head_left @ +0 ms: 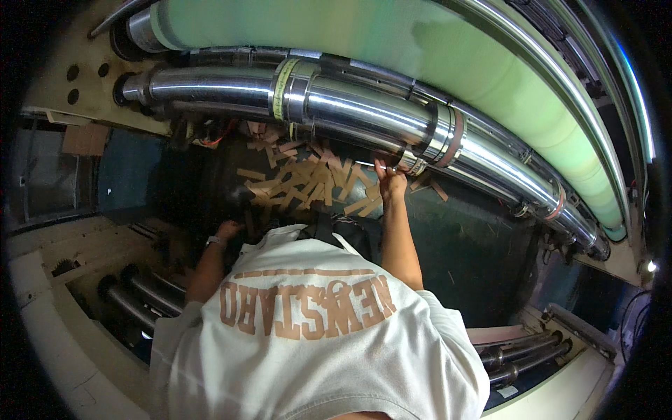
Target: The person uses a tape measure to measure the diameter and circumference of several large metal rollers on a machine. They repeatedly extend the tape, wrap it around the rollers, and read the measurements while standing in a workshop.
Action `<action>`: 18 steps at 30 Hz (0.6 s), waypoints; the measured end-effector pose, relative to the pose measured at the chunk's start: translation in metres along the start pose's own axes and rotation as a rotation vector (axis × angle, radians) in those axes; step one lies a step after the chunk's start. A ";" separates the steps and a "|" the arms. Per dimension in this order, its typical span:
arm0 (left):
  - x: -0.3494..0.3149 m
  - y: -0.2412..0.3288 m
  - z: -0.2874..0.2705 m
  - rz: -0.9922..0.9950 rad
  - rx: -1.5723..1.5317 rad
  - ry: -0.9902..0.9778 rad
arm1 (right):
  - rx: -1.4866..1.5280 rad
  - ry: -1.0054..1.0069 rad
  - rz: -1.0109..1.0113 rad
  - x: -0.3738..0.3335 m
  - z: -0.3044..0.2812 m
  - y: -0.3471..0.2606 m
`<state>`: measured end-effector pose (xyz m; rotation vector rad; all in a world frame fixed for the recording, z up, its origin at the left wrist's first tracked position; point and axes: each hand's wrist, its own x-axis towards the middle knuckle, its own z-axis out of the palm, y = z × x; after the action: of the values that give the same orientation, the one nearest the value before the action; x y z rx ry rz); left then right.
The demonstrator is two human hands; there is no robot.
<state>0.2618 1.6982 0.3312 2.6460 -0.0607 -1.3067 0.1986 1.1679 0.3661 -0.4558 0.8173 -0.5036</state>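
Observation:
My right hand (392, 178) reaches up under the long polished steel shaft (371, 108), its fingers closed. A thin shiny metal rod (365, 164) sticks out leftward from the fingers; its full shape is hidden. Right beside the fingertips is a metal collar (414, 164) on a lower shaft. Two larger ringed collars sit on the upper shaft, the left with a yellow scale band (281, 89), the right with a reddish-brown band (456, 136). Low on the left, my left hand (229, 229) hangs near my knee, dim, with its fingers not clear.
Many brown cardboard strips (308, 182) lie heaped on the dark floor below the shafts. A wide pale green roller (448, 42) spans the far side. Dark rollers stand behind me at left (143, 290) and right (525, 353). Machine side frames (91, 91) bound the space.

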 end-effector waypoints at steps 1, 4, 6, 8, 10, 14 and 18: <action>-0.005 0.004 -0.004 0.002 -0.020 0.018 | 0.025 0.024 0.000 -0.009 0.003 -0.004; -0.043 0.044 -0.037 -0.019 -0.232 -0.012 | 0.073 -0.055 -0.054 -0.038 0.011 -0.026; -0.058 0.055 -0.042 -0.045 -0.298 0.012 | 0.152 -0.071 -0.038 -0.049 0.023 -0.044; -0.059 0.056 -0.040 -0.056 -0.233 0.099 | 0.076 -0.044 -0.057 -0.059 0.037 -0.064; -0.060 0.055 -0.038 -0.031 -0.258 0.118 | 0.037 -0.092 -0.105 -0.059 0.037 -0.074; -0.057 0.060 -0.033 -0.005 -0.280 0.075 | 0.012 -0.084 -0.111 -0.059 0.036 -0.080; -0.028 0.022 -0.007 0.098 -0.208 0.096 | -0.055 -0.112 -0.170 -0.060 0.032 -0.075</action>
<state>0.2510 1.6812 0.3613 2.4917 -0.0385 -1.0900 0.1702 1.1501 0.4615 -0.6025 0.6894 -0.6087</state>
